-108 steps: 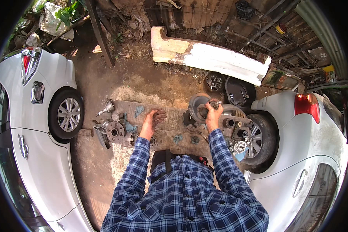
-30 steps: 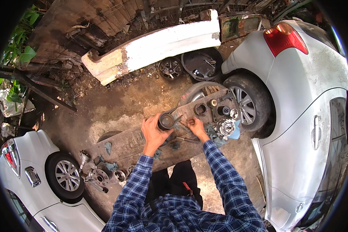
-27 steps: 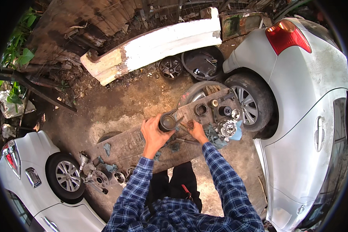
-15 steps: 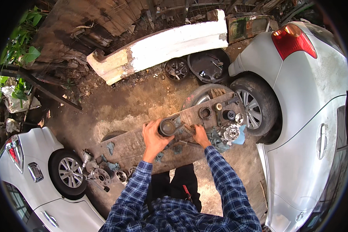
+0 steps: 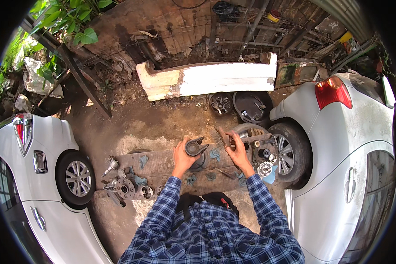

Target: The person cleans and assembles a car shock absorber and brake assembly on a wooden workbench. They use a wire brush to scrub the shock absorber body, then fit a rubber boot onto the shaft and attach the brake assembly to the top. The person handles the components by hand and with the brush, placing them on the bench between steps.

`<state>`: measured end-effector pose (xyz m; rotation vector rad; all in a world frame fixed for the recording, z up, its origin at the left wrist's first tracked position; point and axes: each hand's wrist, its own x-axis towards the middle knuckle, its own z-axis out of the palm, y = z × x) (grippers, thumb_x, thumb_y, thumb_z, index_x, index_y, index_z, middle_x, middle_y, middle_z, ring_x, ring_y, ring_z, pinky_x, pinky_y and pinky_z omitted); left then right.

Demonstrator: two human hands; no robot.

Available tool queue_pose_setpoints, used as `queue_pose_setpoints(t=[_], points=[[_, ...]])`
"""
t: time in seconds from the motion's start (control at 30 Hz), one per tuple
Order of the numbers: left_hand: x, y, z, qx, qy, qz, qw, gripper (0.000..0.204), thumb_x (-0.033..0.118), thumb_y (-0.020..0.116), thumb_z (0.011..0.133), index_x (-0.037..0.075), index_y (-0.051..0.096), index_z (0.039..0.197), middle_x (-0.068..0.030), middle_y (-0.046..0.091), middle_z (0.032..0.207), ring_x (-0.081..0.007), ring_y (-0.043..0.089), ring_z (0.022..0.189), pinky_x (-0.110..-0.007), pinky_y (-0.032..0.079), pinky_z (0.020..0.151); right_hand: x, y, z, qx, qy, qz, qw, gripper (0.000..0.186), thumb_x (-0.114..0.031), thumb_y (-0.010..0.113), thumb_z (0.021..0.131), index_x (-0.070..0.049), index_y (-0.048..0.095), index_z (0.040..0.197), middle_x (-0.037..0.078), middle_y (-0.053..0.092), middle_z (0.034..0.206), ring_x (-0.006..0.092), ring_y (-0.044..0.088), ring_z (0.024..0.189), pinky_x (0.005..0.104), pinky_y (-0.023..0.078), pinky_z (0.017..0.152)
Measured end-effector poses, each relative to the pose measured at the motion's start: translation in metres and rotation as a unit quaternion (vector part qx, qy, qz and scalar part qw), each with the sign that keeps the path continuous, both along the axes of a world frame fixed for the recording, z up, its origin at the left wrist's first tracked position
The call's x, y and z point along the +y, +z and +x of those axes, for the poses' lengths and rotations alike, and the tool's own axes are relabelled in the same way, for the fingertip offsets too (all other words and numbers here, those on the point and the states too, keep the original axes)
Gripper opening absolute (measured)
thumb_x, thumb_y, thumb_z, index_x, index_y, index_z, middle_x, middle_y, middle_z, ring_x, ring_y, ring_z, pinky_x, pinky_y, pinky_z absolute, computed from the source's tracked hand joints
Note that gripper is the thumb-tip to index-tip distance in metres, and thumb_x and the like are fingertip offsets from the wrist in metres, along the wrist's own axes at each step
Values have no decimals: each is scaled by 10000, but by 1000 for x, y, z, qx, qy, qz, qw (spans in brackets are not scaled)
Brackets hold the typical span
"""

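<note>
My left hand (image 5: pixel 184 160) was closed around a dark forked metal part (image 5: pixel 192 148) over the middle of the wooden bench (image 5: pixel 163 163), while my right hand (image 5: pixel 238 153), well apart from it, gripped a brush (image 5: pixel 224 137) to the part's right, bristles facing left. A blue rag (image 5: pixel 214 154) lay between my hands, a flanged disc (image 5: pixel 128 184) near the bench's left end, and a silver part (image 5: pixel 265 168) toward its right end.
</note>
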<state>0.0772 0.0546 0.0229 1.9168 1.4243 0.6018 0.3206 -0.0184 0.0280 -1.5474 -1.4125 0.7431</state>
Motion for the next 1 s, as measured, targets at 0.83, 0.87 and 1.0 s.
queue_pose_setpoints(t=[0.83, 0.87, 1.0], points=[[-20, -6, 23, -4, -72, -18, 997, 618, 265, 914, 585, 92, 624, 1103, -120, 664, 1030, -348, 574, 1135, -484, 371, 1032, 5, 133, -34, -314, 288, -113, 898, 378, -255, 642, 932, -126, 614, 1286, 147, 667, 1036, 368, 656, 860, 476, 519, 719], [-22, -7, 26, 0, -87, -26, 996, 621, 262, 912, 587, 87, 632, 1113, -121, 672, 1038, -348, 573, 1140, -478, 372, 1034, 3, 130, -29, -321, 283, -95, 899, 381, -257, 643, 930, -128, 613, 1288, 145, 668, 1034, 364, 657, 852, 470, 521, 717], [-25, -15, 34, 1, -77, 9, 997, 718, 247, 910, 577, 57, 632, 1211, -131, 684, 1126, -345, 566, 1169, -458, 378, 1036, 0, 119, -10, -404, 278, -61, 869, 393, -267, 622, 938, -183, 588, 1320, 123, 647, 1055, 329, 666, 784, 441, 539, 654]])
